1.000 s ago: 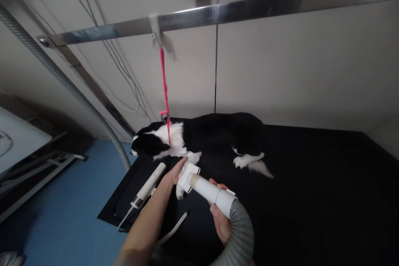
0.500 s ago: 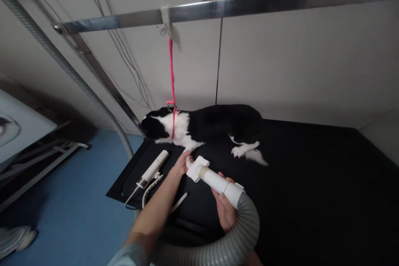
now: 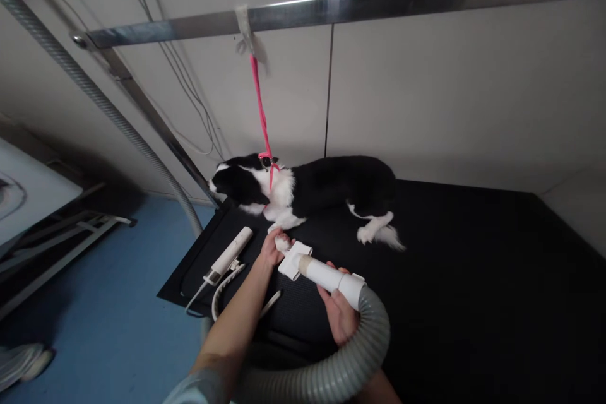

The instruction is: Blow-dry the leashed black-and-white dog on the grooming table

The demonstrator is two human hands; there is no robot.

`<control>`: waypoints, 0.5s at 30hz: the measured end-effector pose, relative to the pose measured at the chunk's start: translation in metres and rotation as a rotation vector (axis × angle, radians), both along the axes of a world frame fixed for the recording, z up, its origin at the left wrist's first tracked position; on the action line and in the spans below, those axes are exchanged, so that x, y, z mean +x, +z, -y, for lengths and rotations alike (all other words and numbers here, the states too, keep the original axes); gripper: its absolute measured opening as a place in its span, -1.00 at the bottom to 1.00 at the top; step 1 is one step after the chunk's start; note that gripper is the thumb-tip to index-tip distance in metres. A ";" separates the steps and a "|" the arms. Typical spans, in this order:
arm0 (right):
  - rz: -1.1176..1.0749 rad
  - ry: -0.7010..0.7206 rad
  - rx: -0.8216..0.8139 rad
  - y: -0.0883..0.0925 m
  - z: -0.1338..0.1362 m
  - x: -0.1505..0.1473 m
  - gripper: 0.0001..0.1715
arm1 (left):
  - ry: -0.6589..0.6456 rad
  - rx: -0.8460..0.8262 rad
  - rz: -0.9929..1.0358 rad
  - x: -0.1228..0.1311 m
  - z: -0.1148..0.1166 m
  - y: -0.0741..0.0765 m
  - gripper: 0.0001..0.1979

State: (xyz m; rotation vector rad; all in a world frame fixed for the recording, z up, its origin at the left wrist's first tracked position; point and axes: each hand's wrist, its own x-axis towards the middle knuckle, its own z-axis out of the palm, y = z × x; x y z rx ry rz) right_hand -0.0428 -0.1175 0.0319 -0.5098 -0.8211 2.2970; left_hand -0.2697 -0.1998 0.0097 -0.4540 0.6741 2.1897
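Observation:
A black and white dog (image 3: 312, 189) lies on the black table (image 3: 473, 290), tethered by a pink leash (image 3: 259, 101) to a steel bar. My left hand (image 3: 271, 251) is closed around the dog's white front paw (image 3: 283, 242). My right hand (image 3: 339, 315) grips the white dryer nozzle (image 3: 324, 273), whose flat tip sits just beside the paw. A grey ribbed hose (image 3: 350, 360) curls back from the nozzle under my arm.
A white handheld tool (image 3: 227, 257) with a cord lies on the table's left edge. The steel bar (image 3: 331, 9) spans overhead. Another grey hose (image 3: 95, 95) slants down at left. Blue floor (image 3: 108, 315) and a white table corner (image 3: 28, 196) lie left.
The dog has lifted its head and shifted a little. My left hand stays on the paw, and the nozzle has stayed pointed at it while the view moved slightly.

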 end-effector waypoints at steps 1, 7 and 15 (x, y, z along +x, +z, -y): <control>-0.001 -0.009 -0.052 0.000 -0.003 -0.001 -0.55 | 0.009 0.015 0.002 0.000 0.001 0.000 -0.69; -0.024 0.004 -0.140 0.006 -0.009 -0.023 -0.57 | 0.086 -0.054 -0.044 -0.020 0.002 0.003 -0.76; -0.084 0.047 0.052 0.023 -0.016 -0.060 -0.50 | 0.045 -0.400 -0.228 -0.054 0.012 0.001 -0.85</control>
